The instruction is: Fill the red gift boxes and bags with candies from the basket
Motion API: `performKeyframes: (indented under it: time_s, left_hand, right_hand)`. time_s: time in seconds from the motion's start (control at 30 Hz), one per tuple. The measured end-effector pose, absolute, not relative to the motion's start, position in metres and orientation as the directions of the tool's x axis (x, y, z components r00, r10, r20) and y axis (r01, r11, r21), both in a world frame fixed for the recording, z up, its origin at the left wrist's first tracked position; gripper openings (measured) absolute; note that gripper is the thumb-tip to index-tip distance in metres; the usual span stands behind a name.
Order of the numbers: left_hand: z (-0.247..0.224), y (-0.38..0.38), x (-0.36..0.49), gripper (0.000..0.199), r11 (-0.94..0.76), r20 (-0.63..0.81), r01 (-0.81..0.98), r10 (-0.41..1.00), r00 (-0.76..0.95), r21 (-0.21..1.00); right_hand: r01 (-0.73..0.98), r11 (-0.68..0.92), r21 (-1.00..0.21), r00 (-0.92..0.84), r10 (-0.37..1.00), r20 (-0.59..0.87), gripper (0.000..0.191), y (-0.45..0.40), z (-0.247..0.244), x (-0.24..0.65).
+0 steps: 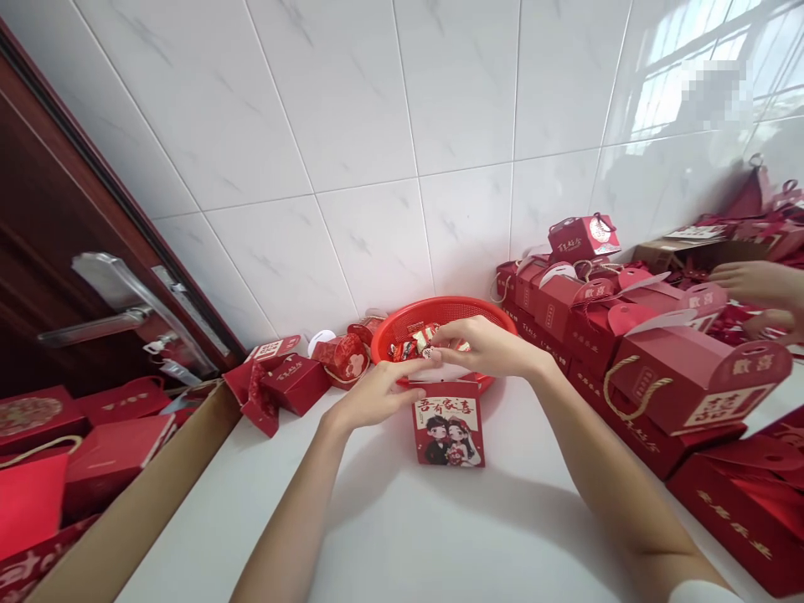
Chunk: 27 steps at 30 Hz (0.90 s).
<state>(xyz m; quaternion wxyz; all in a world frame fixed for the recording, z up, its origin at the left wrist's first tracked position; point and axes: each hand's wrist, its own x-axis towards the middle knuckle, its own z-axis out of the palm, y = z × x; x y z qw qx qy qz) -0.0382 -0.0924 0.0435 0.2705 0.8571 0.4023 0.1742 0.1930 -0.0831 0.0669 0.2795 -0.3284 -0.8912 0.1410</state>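
Observation:
A red gift box [448, 425] with a cartoon bride and groom on its front stands upright on the white tabletop before me. My left hand [377, 392] grips its upper left edge, thumb low at the front and fingers reaching over the top. From the right, my right hand [493, 345] bends over the box, thumb and fingertips closing at its raised pale flap [447, 373]. At these fingertips shows a small white piece with dark print; whether it belongs to the box I cannot tell. Just behind is a red plastic basket [447, 303] holding wrapped candies [411, 342].
Stacked red gift boxes [684, 368] line the right side. Left of the basket lie more red boxes [295, 383]. A cardboard carton [135, 502] with red boxes stands by the door handle [126, 322]. Another person's hands [763, 293] are at far right. Behind rises a tiled wall [370, 243].

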Motion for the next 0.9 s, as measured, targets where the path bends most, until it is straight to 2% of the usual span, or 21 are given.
performKeyframes:
  time_s: [0.13,0.33,0.5,0.63,0.9]
  left_hand:
    - [0.037,-0.089,-0.035,0.051,-0.538,0.148,0.61,0.808,0.57,0.582]
    - [0.036,-0.087,-0.033,0.014,-0.561,0.175,0.603,0.798,0.577,0.567]
    - [0.038,-0.089,-0.032,0.012,-0.554,0.156,0.605,0.798,0.583,0.572]
    - [0.04,-0.091,-0.033,0.018,-0.521,0.119,0.605,0.808,0.577,0.602]
    - [0.037,-0.085,-0.036,0.026,-0.481,0.109,0.52,0.799,0.592,0.706]
  right_hand:
    - [0.56,0.718,-0.413,-0.637,0.692,0.34,0.03,-0.082,0.063,0.191]
    - [0.655,0.665,-0.36,-0.636,0.742,0.213,0.031,-0.084,0.055,0.191]
    - [0.712,0.615,-0.339,-0.605,0.782,0.148,0.039,-0.088,0.048,0.192]
    - [0.7,0.605,-0.378,-0.592,0.789,0.166,0.038,-0.09,0.04,0.194]
    - [0.596,0.639,-0.486,-0.557,0.765,0.323,0.039,-0.092,0.013,0.205]
